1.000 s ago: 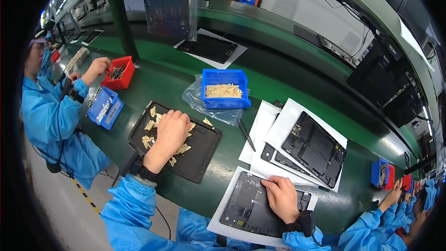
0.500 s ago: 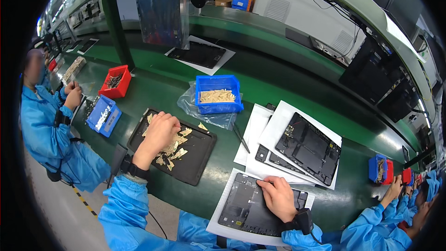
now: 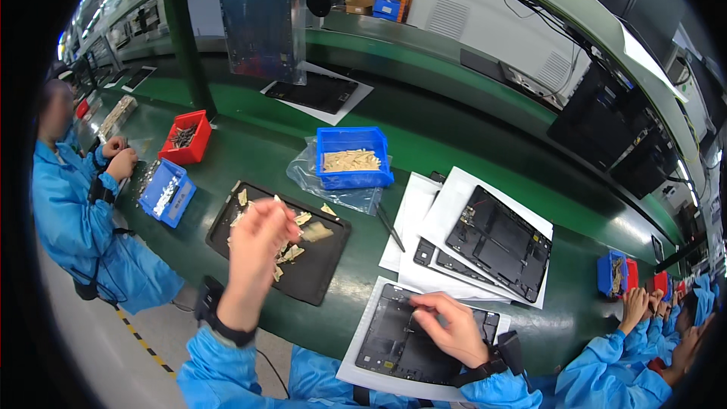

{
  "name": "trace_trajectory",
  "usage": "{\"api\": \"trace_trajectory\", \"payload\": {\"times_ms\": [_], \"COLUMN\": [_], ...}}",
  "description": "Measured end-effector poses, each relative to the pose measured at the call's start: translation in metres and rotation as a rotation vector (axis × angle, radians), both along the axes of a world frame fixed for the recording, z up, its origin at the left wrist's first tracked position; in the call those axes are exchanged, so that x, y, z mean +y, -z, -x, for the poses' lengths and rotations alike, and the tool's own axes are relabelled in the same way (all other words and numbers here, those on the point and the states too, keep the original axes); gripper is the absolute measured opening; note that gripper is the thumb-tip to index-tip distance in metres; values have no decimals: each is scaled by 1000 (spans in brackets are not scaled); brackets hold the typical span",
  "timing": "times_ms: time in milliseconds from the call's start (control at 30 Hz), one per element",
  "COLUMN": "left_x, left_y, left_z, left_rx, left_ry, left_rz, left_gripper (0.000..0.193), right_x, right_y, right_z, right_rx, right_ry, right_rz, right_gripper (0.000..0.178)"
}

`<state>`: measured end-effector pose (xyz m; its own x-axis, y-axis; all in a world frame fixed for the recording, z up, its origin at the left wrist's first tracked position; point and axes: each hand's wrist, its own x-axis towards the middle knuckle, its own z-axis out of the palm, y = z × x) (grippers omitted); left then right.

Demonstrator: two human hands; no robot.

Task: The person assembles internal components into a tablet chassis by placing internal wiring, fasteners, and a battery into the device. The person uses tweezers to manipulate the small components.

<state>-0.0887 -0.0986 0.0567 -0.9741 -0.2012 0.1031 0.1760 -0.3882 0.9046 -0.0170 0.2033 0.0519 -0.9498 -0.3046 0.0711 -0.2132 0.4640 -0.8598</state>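
Note:
My left hand [image 3: 261, 246] is raised above a black tray [image 3: 322, 280], its thumb and fingers pinched together. A pale sliver shows at its fingertips; what they grip is too small to make out. Small cream-coloured torn pieces [image 3: 290, 253] lie scattered in the tray, and a blurred, yellowish translucent piece [image 3: 316, 232] shows beside the fingers. Over a black tablet housing [image 3: 386, 333] on a white sheet hovers my right hand [image 3: 453, 329], thumb and forefinger apart near the housing's upper part, with nothing visible between them.
Behind the tray stands a blue bin [image 3: 354, 179] of cream strips. A dark pen-like tool [image 3: 391, 229] lies beside stacked tablet housings [image 3: 500, 242] and white sheets. Red [image 3: 198, 150] and blue bins [image 3: 176, 212] sit at left, near a co-worker [image 3: 83, 220]. More co-workers are at right.
My left hand has lifted from the pieces in the tray and turned upright, fingers pinched. My right thumb and forefinger have shifted slightly left and parted over the housing.

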Motion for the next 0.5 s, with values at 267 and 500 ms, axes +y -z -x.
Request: {"api": "trace_trajectory", "payload": {"times_ms": [267,500], "left_x": [108,94], "left_y": [21,16], "left_z": [-84,-80], "left_rx": [-222,1147], "left_ry": [103,28], "left_rz": [-448,1200], "left_gripper": [10,19], "right_x": [-45,-25], "right_y": [-1,2], "right_z": [-3,-18], "right_rx": [-302,-453], "right_ry": [90,212], "right_rz": [677,823], "right_gripper": [43,25]}}
